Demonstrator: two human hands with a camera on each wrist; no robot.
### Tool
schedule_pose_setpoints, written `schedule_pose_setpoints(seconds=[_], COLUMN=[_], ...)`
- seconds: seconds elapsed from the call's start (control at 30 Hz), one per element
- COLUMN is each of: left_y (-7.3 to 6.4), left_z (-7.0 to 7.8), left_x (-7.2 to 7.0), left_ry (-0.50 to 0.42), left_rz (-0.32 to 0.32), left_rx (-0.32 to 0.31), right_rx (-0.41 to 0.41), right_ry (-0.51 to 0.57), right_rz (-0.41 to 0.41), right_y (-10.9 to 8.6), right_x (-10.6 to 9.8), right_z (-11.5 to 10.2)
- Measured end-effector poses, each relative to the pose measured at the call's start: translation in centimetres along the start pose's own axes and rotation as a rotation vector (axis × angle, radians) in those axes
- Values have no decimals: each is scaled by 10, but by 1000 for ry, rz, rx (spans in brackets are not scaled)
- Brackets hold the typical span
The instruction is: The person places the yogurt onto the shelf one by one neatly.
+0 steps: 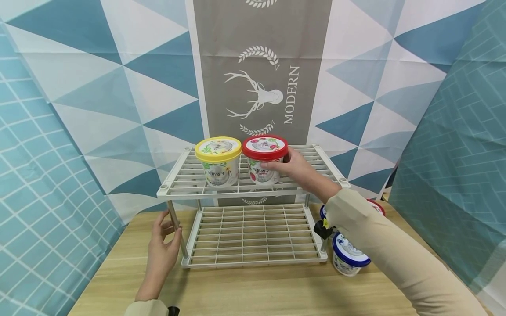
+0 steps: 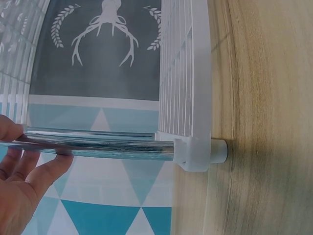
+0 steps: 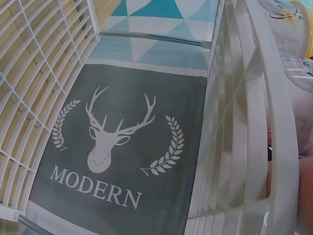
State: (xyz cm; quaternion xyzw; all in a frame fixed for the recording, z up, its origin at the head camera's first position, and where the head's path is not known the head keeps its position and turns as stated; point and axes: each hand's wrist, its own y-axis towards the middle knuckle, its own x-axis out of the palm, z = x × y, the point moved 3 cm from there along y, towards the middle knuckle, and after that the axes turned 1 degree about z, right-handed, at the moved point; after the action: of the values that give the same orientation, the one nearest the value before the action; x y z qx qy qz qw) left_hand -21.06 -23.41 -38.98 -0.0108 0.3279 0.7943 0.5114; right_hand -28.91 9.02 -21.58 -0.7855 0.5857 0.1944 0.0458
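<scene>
A white two-tier wire rack [image 1: 253,193] stands on the wooden table. On its upper shelf, my right hand [image 1: 296,169] grips a red-lidded tub [image 1: 265,148] from the right side, thumb across the front. Right beside it on the left sits a yellow-lidded tub [image 1: 218,149], upright. My left hand [image 1: 163,248] holds the rack's front left metal post [image 1: 173,217] between the tiers. The left wrist view shows thumb and fingers on opposite sides of that post [image 2: 122,149]. In the right wrist view, shelf bars partly hide the red-lidded tub [image 3: 293,105] and the hand [image 3: 305,196].
At the rack's right, a blue-lidded tub [image 1: 349,254] stands on the table [image 1: 253,292]. Behind it another blue lid [image 1: 323,212] and a red lid [image 1: 378,206] show, partly hidden by my right sleeve [image 1: 379,237]. A patterned cloth [image 1: 158,87] hangs behind the rack.
</scene>
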Motion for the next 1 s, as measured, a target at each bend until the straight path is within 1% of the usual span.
schedule_pose_setpoints(seconds=[0.2,0.37,0.53,0.67,0.87,1.0], left_y=[0,-1,-1,-1,-1,-1], left_z=[1,1,1,1,2,1], left_x=[0,0,0,0,0,0], left_ry=[-1,1,4,-8,-14,-12], left_rz=[1,4,-5,-5,-3,-6], left_rx=[6,8,7,5,15,13], right_rx=[0,-5,-5,-21,-25,-40], right_ry=[-17,-18,-5,22,-15,-24], right_rz=[-6,10,26,36,80,88], right_y=[-3,-9,-15,-21,-33,-38], right_x=[-2,-7,-15,-22,-34,-40], right_z=[0,-1,3,5,7,9])
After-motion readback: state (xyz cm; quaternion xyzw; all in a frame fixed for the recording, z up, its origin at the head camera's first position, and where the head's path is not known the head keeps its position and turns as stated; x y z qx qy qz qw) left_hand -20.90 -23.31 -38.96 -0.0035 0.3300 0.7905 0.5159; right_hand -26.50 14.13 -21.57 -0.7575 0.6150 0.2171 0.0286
